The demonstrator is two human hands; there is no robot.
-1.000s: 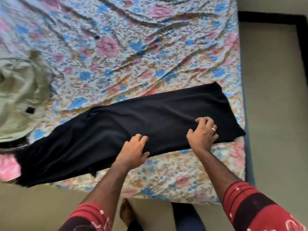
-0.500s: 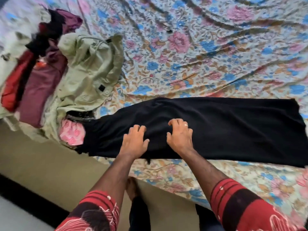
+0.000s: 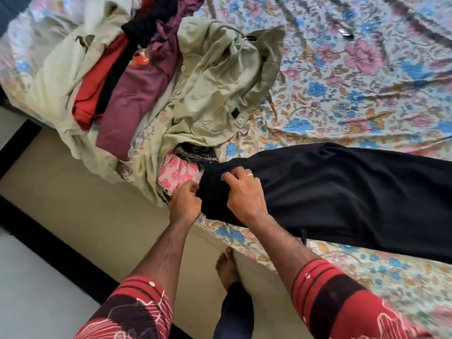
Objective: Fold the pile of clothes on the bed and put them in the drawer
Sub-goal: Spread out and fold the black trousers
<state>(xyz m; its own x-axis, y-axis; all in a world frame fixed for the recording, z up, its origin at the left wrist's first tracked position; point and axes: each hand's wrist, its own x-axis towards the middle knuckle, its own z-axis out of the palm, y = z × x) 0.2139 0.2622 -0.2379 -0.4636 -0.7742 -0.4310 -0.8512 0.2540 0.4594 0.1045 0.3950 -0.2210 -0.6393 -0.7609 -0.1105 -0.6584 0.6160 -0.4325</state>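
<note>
At the far left of the bed the unfolded pile [image 3: 127, 77] waits: a red garment [image 3: 93, 89], a maroon one [image 3: 132, 94], and a crumpled pale green shirt [image 3: 220, 77] spilling toward the middle. Just below that shirt a pink patterned cloth [image 3: 176, 174] peeks out at the mattress edge.

My left hand [image 3: 184, 204] has slid over from the middle of the black garment [image 3: 342, 192] to its left end, right beside that pink cloth; my fingers are curled tight there, pinching at the black edge (whether I truly have cloth between them I cannot tell, the hand hides it). My right hand [image 3: 244, 192] has come across with it, a second ago far out near the other end, now pressing down on the same left end with fingers bent into the fabric, ring showing.

The black garment itself has stayed put, a long narrow strip along the near edge of the floral bedsheet [image 3: 354, 94], running off to the right out of view. I judge the lengthwise fold done, and both hands gathered at one end means the next step is to carry this end over toward the right. No drawer is in sight, and most of the pile is untouched, so the task is early.
</note>
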